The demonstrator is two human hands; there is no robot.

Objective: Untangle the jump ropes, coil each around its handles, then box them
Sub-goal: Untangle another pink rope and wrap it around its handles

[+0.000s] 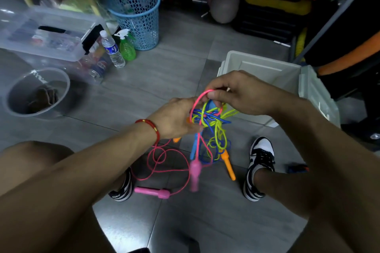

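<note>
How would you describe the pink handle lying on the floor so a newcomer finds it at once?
Start at the white box on the grey floor, then drop to the striped shoe lower left. Beside it lies the pink handle, flat; the other pink handle dangles from the tangle.

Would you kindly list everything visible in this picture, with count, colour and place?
tangled plastic jump ropes: three, pink, blue, yellow-green; held up at centre
pink rope handles: two; one lying on the floor, one dangling
orange rope handles: two visible; one dangling, one behind the left hand
white plastic box: one; open, right of centre
blue mesh waste basket: one; upper centre
clear water bottle: one; standing by the basket
green spray bottle: one; beside the water bottle
clear lidded storage tub: one; upper left
round clear container: one; left
black-and-white sneakers: two; on the person's feet
left hand: holds the tangle
right hand: pinches a pink loop
</note>
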